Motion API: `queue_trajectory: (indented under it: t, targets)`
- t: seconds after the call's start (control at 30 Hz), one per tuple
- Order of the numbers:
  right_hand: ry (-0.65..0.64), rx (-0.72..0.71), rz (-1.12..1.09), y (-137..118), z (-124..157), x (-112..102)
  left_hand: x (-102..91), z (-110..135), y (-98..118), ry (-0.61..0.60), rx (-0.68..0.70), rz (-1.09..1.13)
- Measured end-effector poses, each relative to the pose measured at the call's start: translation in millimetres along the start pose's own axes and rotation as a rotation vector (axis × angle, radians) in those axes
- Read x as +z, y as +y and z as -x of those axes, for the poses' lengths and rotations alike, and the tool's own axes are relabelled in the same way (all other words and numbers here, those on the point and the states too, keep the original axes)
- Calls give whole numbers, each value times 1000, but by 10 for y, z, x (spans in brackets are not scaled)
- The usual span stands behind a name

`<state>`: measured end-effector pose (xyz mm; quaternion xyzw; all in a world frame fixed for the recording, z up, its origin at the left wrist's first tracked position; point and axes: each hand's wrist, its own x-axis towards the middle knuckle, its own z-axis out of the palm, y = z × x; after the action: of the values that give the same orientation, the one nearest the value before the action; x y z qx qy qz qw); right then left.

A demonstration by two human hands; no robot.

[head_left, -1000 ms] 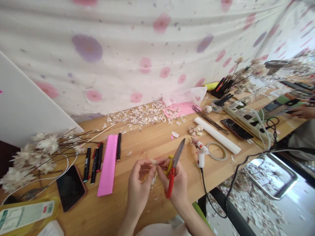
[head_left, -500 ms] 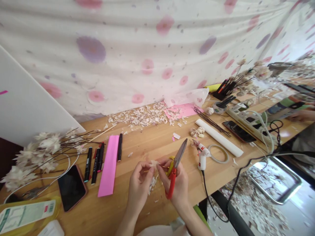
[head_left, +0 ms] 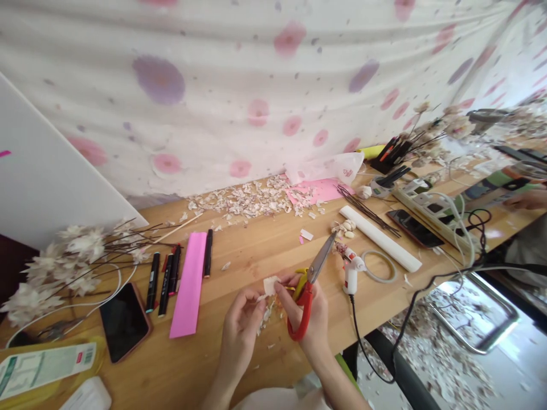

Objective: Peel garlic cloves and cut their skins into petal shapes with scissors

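Note:
My right hand [head_left: 308,319] grips red and yellow scissors [head_left: 308,287] whose blades point up and to the right, and its thumb and forefinger also pinch a small pale papery piece [head_left: 270,285]. My left hand [head_left: 241,327] has its fingertips pinched on the same piece from the left. Both hands hover over the near edge of the wooden table [head_left: 256,250]. Small pale scraps [head_left: 265,319] lie on the table just under the hands.
A white glue gun [head_left: 351,269] with a black cable lies right of the hands. A pink paper strip [head_left: 188,283], markers [head_left: 164,279], a phone [head_left: 123,322] and white dried flowers [head_left: 64,267] lie to the left. Pale shavings [head_left: 252,202] heap by the spotted cloth. Another person's hand [head_left: 527,199] is at far right.
The scissors have tilted more to the right and the right hand has turned. The pale piece sits a little higher between the fingertips. The view has shifted slightly.

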<state>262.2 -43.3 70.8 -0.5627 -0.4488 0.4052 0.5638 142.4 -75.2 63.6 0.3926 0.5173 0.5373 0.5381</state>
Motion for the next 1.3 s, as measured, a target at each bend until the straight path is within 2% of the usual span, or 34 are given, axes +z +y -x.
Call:
queue_trajectory:
  t: [0.17,0.37,0.53,1.03,1.13,1.3]
  targets:
    - [21,-9,-34,26,21,3,1,13,-25,-2,-17,10]
    - [22,-28,-49,32,16,-15,-36,32,-60,-59,-41,-40]
    - [17,-9,-36,28,33,-16,-35,63,-83,-18,-42,-17]
    - [34,99,-44,87,49,-47,52,100,-85,-4,-61,27]
    - [17,89,-57,95,30,-56,33,96,-80,-2,-75,0]
    - [-93,156,-160,146,13,-56,22,81,-55,-16,-93,28]
